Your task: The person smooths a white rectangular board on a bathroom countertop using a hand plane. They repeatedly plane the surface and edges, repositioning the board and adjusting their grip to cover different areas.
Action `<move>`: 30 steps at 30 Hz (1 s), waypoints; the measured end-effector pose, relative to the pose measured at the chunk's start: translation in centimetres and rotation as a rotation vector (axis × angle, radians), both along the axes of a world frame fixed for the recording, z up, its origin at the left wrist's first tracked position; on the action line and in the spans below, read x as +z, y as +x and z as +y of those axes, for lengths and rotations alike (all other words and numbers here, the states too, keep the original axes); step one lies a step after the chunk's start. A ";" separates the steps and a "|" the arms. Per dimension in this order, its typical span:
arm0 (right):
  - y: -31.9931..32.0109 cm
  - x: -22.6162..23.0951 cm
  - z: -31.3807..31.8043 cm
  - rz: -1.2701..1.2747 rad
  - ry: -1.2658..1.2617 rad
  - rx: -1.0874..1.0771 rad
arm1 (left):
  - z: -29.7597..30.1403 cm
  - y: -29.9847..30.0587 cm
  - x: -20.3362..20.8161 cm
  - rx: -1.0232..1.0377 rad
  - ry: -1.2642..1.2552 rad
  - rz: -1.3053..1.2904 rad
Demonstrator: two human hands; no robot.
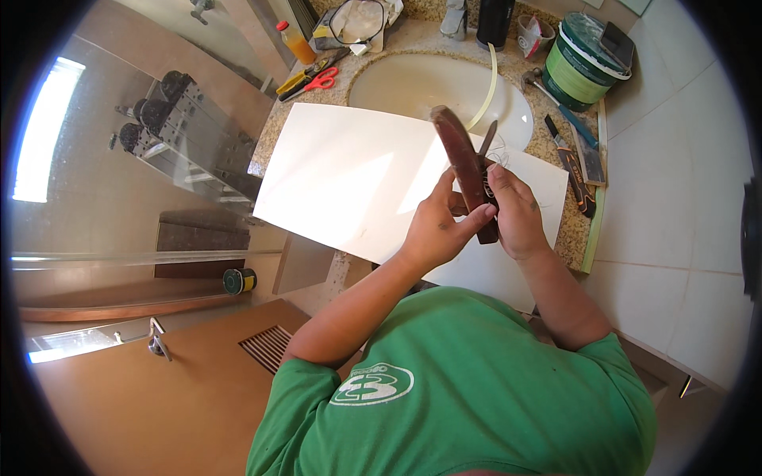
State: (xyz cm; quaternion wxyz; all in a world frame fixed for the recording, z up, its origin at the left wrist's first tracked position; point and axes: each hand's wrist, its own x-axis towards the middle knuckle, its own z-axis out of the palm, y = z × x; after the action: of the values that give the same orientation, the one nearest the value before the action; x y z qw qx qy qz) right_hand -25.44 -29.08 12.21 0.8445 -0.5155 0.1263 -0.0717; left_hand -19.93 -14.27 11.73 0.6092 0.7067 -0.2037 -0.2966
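Between my two hands is a dark reddish-brown tool (pixel 459 151) with a long narrow body, which looks like a hand plane; a thin dark piece sticks up beside it. My left hand (pixel 444 226) grips its lower left side, thumb across the body. My right hand (pixel 517 210) holds it from the right, fingers and thumb closed near the middle. The tool is raised over a white board (pixel 341 170) that lies across the counter and partly over the sink. Some thin curly strands show next to the tool's right side.
A white oval sink (pixel 397 79) sits behind the board. To the right are a utility knife (pixel 573 170), a hammer (pixel 556 95) and a green bucket (pixel 579 67). Red scissors (pixel 321 81) and an orange bottle (pixel 296 44) stand back left. A brown door (pixel 159 397) is lower left.
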 end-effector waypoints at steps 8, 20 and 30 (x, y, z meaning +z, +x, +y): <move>0.1 -1.9 -0.9 0.075 -0.514 0.092 | 1.0 -0.4 -3.2 -0.002 -0.202 0.067; 0.0 -4.0 -3.7 0.093 -0.299 -0.101 | 5.8 0.3 -4.9 -0.066 -0.209 0.319; -4.4 -1.6 -8.8 0.006 -0.152 -0.505 | 14.3 6.4 -5.9 -0.172 -0.419 0.626</move>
State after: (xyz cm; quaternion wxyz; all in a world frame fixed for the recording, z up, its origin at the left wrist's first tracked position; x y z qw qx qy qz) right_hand -29.79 -37.87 10.58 0.7582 -0.5300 0.2478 -0.2879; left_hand -13.54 0.06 5.87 0.7459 0.4225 -0.1228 -0.5000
